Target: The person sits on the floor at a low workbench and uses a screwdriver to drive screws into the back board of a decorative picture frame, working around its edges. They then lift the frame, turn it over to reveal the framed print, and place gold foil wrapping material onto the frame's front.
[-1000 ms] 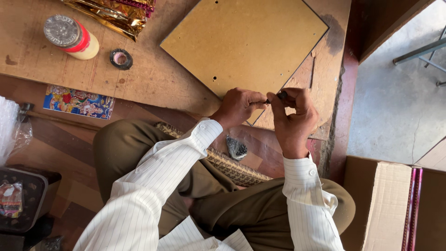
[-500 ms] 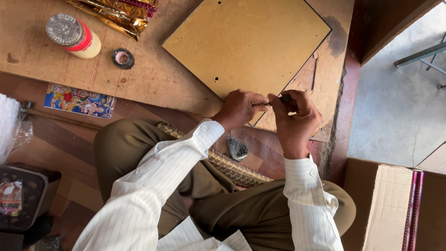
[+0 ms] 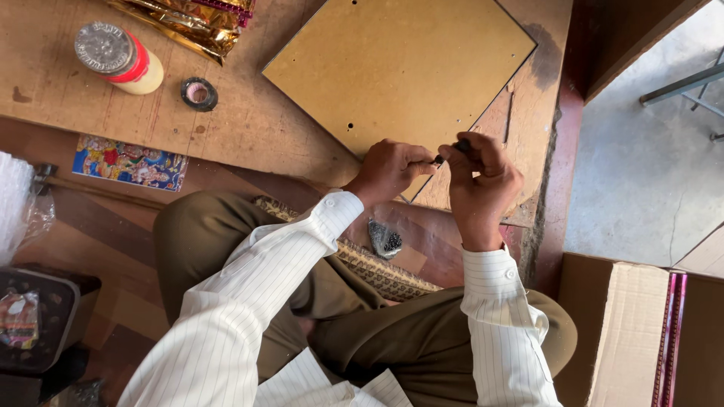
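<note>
My left hand point(image 3: 388, 169) and my right hand point(image 3: 483, 185) meet at the near corner of a square tan hardboard panel point(image 3: 400, 64) that lies on the low wooden work table point(image 3: 249, 124). My right hand grips a small dark tool point(image 3: 452, 149) whose tip points left at my left fingertips. My left fingers are pinched together at that tip; whatever small piece they hold is hidden. A little clear bag of small dark parts point(image 3: 385, 239) lies below my hands, beside my knee.
A jar with a metal lid point(image 3: 117, 59), a roll of black tape point(image 3: 199, 94) and gold foil packets point(image 3: 192, 22) lie on the table's left. A colourful picture card point(image 3: 130, 162) sits at its edge. An open cardboard box point(image 3: 633, 339) stands at right.
Both hands stay together at the panel's corner, shifting only slightly; the right hand has turned a little around the tool.
</note>
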A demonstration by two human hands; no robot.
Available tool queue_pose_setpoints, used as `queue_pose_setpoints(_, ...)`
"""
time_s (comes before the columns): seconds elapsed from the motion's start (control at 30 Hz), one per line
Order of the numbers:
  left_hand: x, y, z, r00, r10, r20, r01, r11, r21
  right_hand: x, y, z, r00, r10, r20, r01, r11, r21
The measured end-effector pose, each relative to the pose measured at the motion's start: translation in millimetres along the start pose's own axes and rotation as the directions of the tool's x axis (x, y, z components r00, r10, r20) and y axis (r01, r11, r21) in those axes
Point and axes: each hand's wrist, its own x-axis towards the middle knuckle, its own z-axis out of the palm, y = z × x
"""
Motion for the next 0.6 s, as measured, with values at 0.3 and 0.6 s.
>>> queue_pose_setpoints(0.3, -5, -7, 3, 0.996, 0.086, -0.025, -0.086, 0.996, 0.034, -8, 3, -2, 0.998, -0.033, 0.048, 0.023, 0.982, 0.189)
queue_pose_setpoints(0.6, -4, -1, 0, 0.999, -0.014, 0.029, 0.015, 0.998, -0.053, -3, -8, 6, 0.998, 0.046, -0.054, -0.03, 0.965, 0.261)
